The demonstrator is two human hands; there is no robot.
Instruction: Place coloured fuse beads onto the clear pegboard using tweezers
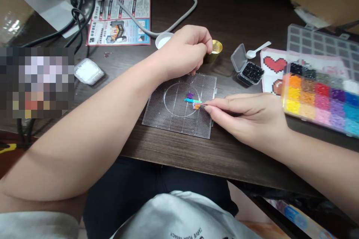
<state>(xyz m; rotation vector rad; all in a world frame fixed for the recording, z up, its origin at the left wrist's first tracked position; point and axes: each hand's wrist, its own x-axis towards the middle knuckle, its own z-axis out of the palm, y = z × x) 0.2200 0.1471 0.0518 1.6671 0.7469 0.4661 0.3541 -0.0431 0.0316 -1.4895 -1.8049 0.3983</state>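
Note:
A clear pegboard [176, 127] lies on the desk, with a small patch of purple, blue, green and orange fuse beads [193, 101] on its pegs. My right hand [252, 119] pinches thin metal tweezers [202, 104], their tips at the orange and green beads. Beyond the board's far edge, my left hand [190, 46] is closed with curled fingers, right beside a gold cup [217, 46]. Whether those fingers hold anything is hidden. A small white cup [163, 39] stands partly behind my left wrist.
An open box of black beads [252, 73] and a white spoon [258, 50] are right of the board. Farther right sits a compartment case of coloured beads [322, 99] on a pattern sheet [270, 59]. Left are a printed leaflet [117, 22], cables [193, 3] and a clear box [88, 71].

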